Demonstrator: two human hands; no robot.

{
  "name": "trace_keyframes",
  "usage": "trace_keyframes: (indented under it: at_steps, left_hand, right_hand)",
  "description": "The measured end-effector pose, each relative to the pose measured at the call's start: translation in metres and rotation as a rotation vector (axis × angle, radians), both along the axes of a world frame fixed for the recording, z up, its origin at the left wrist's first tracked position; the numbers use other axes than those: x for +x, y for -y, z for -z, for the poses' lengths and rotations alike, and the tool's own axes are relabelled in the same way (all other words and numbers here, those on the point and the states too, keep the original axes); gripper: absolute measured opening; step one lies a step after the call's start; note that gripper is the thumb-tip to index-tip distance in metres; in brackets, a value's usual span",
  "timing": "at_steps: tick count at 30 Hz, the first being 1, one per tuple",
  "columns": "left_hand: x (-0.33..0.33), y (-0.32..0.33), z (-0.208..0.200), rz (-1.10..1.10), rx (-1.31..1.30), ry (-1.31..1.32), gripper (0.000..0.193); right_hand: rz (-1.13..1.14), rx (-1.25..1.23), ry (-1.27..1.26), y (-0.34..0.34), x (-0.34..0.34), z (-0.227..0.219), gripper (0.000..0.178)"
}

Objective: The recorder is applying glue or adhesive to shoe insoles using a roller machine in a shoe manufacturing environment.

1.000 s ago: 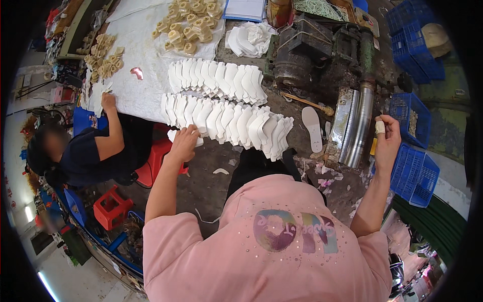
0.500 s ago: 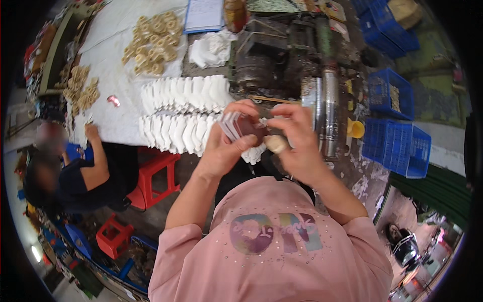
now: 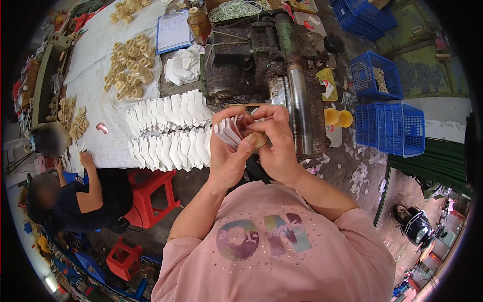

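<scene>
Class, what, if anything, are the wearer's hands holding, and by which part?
A bundle of pale layered pieces: the left hand clasps its far and near edges, the right hand is at its right end.

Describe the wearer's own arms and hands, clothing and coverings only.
Loose, plain pink short sleeves end above the elbows, leaving both forearms bare. The left hand is ungloved. The right hand is ungloved too, with a pale tan wrap around its thumb. No watch shows.
</scene>
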State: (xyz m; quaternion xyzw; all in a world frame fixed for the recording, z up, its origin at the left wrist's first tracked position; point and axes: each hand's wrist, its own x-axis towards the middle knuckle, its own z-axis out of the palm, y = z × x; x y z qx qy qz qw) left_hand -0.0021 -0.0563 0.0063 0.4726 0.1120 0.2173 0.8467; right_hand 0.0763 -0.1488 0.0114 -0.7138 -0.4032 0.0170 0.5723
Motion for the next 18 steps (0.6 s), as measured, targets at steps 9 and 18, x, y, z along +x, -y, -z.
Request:
trace_keyframes:
  at_steps: [9,18]
  left_hand:
    - [0.006,-0.013,0.005,-0.005,-0.101,-0.132,0.046]
    - [0.022,-0.005,0.029,0.133,1.005,-0.209,0.06]
  right_hand:
    - [-0.179,0.116,-0.454,0.03,0.024,-0.015,0.007]
    - [0.126,-0.874,-0.069,0.099,0.125,-0.019,0.008]
